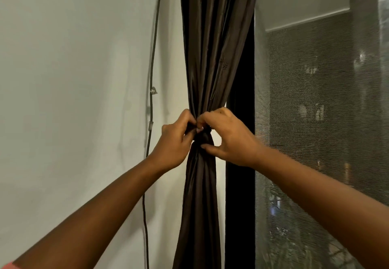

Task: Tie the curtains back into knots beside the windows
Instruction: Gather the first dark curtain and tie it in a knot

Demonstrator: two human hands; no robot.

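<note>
A dark brown curtain [212, 54] hangs gathered between the pale wall and the window, pulled in at a knot [203, 138] at mid height. Below the knot the cloth falls in one narrow bundle [197, 216]. My left hand [174, 142] grips the left side of the knot with curled fingers. My right hand [229, 138] pinches the knot from the right, fingers over its top and thumb under it. My fingers hide part of the knot.
A black window frame [240, 163] stands just right of the curtain, with a mesh screen [320, 121] over the window beyond it. A thin dark cable [152, 62] runs down the pale wall [73, 100], clipped at places, left of the curtain.
</note>
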